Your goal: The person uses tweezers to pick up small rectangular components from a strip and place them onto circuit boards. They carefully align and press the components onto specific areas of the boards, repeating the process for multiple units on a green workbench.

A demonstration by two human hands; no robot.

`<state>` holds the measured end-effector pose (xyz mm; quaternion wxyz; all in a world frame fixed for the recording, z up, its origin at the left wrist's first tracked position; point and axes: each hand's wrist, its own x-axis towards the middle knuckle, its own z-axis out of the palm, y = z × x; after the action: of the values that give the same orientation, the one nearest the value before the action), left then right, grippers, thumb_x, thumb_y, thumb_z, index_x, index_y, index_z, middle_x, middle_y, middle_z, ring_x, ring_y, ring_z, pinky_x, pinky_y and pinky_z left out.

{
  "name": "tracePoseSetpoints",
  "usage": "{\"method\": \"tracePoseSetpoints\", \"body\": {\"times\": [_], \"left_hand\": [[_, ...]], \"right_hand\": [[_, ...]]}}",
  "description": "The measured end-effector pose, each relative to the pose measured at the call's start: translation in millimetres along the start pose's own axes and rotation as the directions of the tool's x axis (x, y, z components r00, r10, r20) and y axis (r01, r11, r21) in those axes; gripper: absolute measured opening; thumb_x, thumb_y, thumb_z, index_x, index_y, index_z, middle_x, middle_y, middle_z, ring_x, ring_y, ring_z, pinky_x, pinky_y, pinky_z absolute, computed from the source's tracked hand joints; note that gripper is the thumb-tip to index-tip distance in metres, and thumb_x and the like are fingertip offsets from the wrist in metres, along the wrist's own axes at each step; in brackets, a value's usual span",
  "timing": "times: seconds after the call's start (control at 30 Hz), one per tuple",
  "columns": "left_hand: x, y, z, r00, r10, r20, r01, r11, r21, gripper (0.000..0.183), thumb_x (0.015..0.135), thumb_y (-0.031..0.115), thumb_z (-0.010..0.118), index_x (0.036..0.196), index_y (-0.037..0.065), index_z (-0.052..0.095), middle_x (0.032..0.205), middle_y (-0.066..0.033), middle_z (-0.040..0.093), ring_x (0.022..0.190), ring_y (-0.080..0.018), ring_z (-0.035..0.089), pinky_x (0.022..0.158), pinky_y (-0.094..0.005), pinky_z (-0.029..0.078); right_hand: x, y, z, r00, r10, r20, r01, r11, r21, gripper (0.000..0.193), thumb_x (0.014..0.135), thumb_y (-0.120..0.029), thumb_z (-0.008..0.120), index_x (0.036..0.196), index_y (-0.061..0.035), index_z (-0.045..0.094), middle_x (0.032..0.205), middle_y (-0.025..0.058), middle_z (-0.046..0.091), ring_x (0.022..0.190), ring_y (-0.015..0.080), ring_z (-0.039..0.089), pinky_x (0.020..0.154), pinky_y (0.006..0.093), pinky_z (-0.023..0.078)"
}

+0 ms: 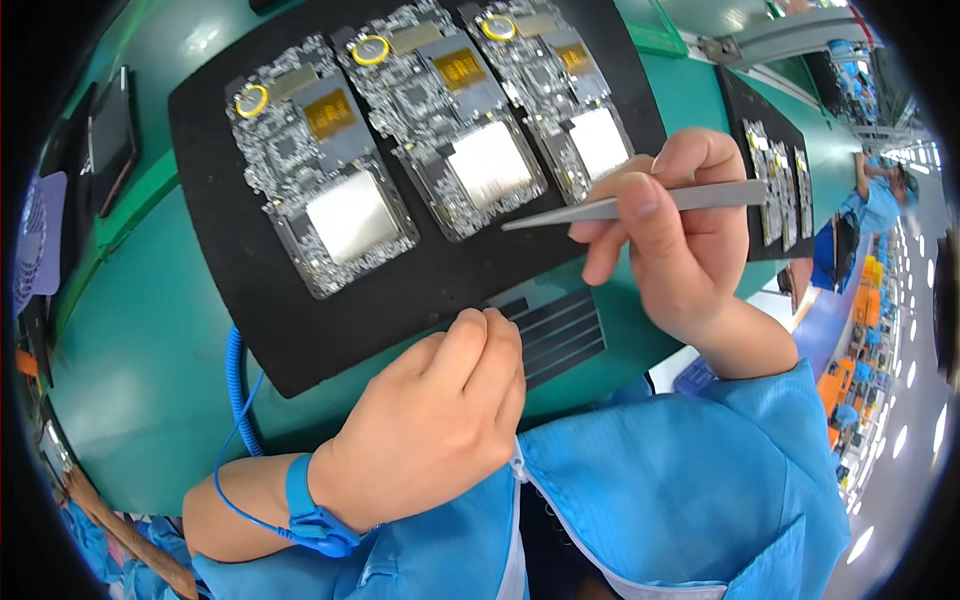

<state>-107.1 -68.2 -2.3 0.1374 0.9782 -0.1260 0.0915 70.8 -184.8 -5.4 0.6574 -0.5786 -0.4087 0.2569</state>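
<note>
My right hand [690, 230] holds grey tweezers [600, 210] between thumb and fingers. Their closed-looking tip points left, over the black mat just below the middle circuit board [450, 120]. My left hand [430, 400] is closed at the mat's near edge, its fingers pinched on the left side of a clear sheet with black strips [560, 335]; the thumb is hidden. A left circuit board [290, 150] and a right circuit board [555, 95] flank the middle one. Each board carries a silver plate, an amber patch and a yellow-ringed round part.
The black mat [250, 330] lies on a green table [130, 370]. A blue coiled cord [236, 385] runs near my left wrist strap [310, 510]. A second dark mat [740, 110] with boards stands right. Another person [880, 195] is at far right; another's arm [130, 535] shows lower left.
</note>
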Motion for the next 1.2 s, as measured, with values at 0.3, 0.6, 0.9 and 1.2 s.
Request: {"method": "tracePoseSetpoints", "body": {"times": [0.3, 0.6, 0.9, 1.2], "left_hand": [[-6.5, -1.1, 17.4, 0.999, 0.050, 0.005, -0.050, 0.997, -0.056, 0.031, 0.073, 0.011, 0.060, 0.094, -0.012, 0.061, 0.104, -0.0216, 0.056, 0.099, -0.0300, 0.053, 0.082, -0.0332, 0.050], [-8.2, 3.2, 17.0, 1.000, -0.004, 0.026, 0.007, 0.996, -0.088, 0.048, 0.073, 0.013, 0.065, 0.110, -0.015, 0.054, 0.109, -0.0223, 0.054, 0.102, -0.0317, 0.053, 0.082, -0.0351, 0.049], [-6.2, 2.5, 17.8, 0.999, 0.006, 0.033, -0.003, 0.996, -0.093, 0.049, 0.073, 0.013, 0.065, 0.111, -0.015, 0.054, 0.109, -0.0224, 0.054, 0.102, -0.0314, 0.053, 0.083, -0.0350, 0.049], [-16.3, -4.3, -3.7, 0.998, -0.033, 0.053, 0.042, 0.983, -0.178, 0.048, 0.068, 0.011, 0.069, 0.106, -0.014, 0.056, 0.106, -0.0215, 0.055, 0.097, -0.0316, 0.054, 0.080, -0.0350, 0.049]], "right_hand": [[-65.2, 9.5, -10.3, 0.959, 0.262, -0.110, -0.265, 0.964, -0.006, 0.018, 0.093, -0.005, 0.051, 0.100, 0.0006, 0.036, 0.078, 0.0122, 0.060, 0.055, 0.0088, 0.060, 0.048, 0.0177, 0.049], [-65.2, 16.3, -8.7, 0.956, 0.269, -0.115, -0.263, 0.962, 0.070, 0.018, 0.095, -0.008, 0.050, 0.101, -0.0009, 0.035, 0.078, 0.0126, 0.060, 0.055, 0.0106, 0.061, 0.050, 0.0192, 0.050], [-64.2, 17.8, -8.5, 0.968, 0.231, -0.095, -0.232, 0.973, 0.001, 0.018, 0.094, -0.007, 0.051, 0.101, -0.0006, 0.035, 0.078, 0.0119, 0.060, 0.053, 0.0100, 0.059, 0.047, 0.0187, 0.048], [-10.6, -1.7, 9.0, 0.957, 0.241, -0.161, -0.190, 0.941, 0.279, 0.014, 0.096, -0.012, 0.047, 0.102, -0.0042, 0.037, 0.070, 0.0157, 0.062, 0.042, 0.0138, 0.054, 0.039, 0.0211, 0.044]]}}
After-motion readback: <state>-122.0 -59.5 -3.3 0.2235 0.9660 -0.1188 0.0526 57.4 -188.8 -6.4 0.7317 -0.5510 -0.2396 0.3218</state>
